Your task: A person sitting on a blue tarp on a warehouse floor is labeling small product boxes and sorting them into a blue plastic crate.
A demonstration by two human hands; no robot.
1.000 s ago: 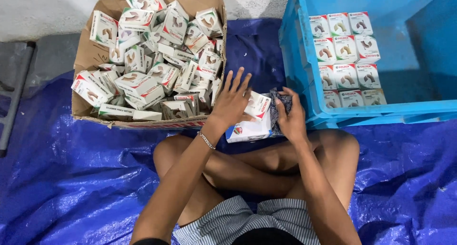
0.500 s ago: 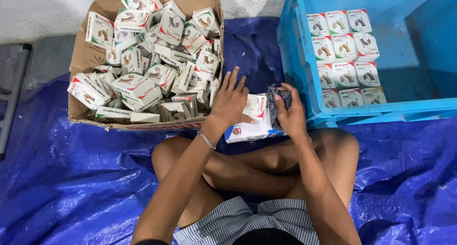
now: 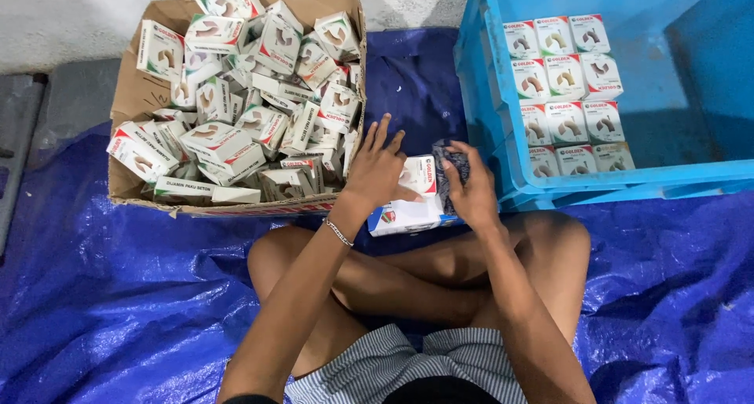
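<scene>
A cardboard box (image 3: 137, 98) on the left is heaped with small white cartons (image 3: 236, 129) edged in red and green, lying at all angles. On the right, a blue crate (image 3: 487, 98) holds the same cartons stood in neat rows (image 3: 561, 94) against its near wall. Between them, over a blue tarp (image 3: 118, 294), the left hand (image 3: 377, 168) rests with fingers spread and loose on a white carton (image 3: 408, 200), steadying it rather than gripping. The right hand (image 3: 471, 188) is curled around a small dark piece (image 3: 452, 168) pressed against that carton's end. What the dark piece is cannot be made out. The crate's far side is cut off.
</scene>
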